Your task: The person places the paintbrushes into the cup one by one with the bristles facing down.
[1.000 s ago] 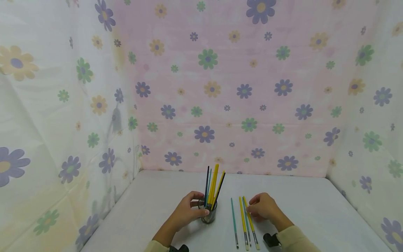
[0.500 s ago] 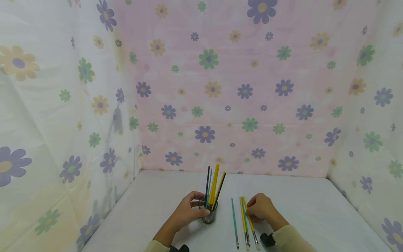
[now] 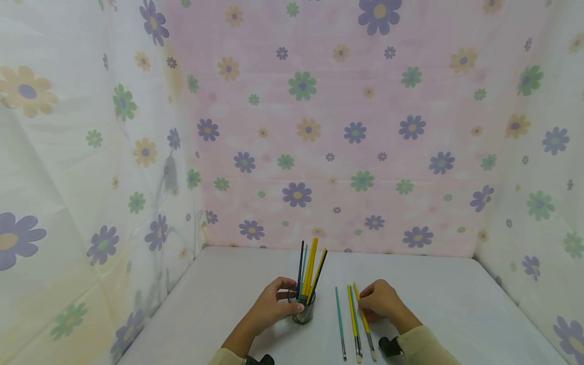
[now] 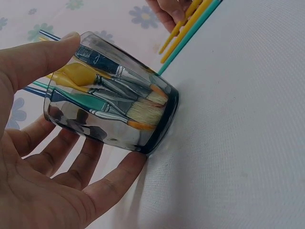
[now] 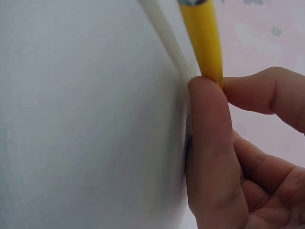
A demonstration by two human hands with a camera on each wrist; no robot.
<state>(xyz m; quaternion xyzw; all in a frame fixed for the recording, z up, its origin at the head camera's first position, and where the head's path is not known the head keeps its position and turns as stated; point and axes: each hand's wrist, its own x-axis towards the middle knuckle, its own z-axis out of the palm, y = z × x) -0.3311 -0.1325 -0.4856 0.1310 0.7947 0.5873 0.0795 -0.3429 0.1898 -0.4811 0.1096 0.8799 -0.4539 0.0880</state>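
One smooth, clear glass tumbler [image 4: 164,121] of paintbrushes [image 3: 310,266] stands on the finely textured white worktop [image 3: 438,289], the left hand [image 3: 272,307] curled round it. The right hand [image 3: 382,300] pinches a slim yellow-handled paintbrush [image 5: 205,43] beside three other brushes [image 3: 353,322]. Only the left wrist view reveals the tumbler's depths — cream bristles [image 4: 145,111], orange tips [image 4: 141,125], silvery ferrules [image 4: 120,88].
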